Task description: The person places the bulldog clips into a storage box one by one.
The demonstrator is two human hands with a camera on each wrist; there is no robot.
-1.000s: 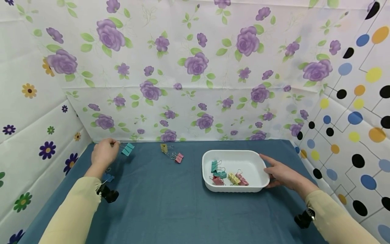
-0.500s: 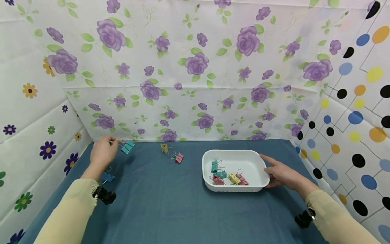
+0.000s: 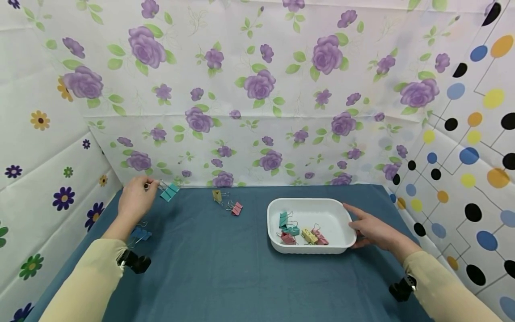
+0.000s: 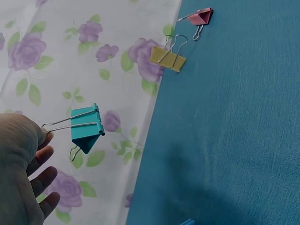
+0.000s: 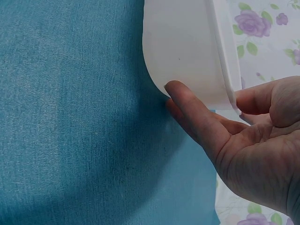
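My left hand (image 3: 137, 197) pinches a wire handle of a teal binder clip (image 3: 170, 192), which hangs off the fingertips above the cloth. In the left wrist view, the teal clip (image 4: 86, 126) points away from the hand, and the remaining fingers are loosely spread. Below that wrist lies a blue binder clip (image 3: 141, 233). At the right, my right hand (image 3: 374, 230) holds the end of a white tray (image 3: 338, 210), thumb and fingers against its wall and rim. Inside the tray lie several clips, among them teal clips (image 3: 290, 230), a yellow clip (image 3: 308, 236) and a pink clip (image 3: 319, 237).
A yellow binder clip (image 3: 217, 196) and a pink binder clip (image 3: 236, 208) lie near the back edge, between left hand and tray. Blue cloth (image 3: 217, 277) covers the table. Patterned sheets (image 3: 257, 134) hang behind it and along both sides.
My left hand has risen slightly and drawn a little left, lifting the teal binder clip slightly. The right hand and the tray have stayed in place.
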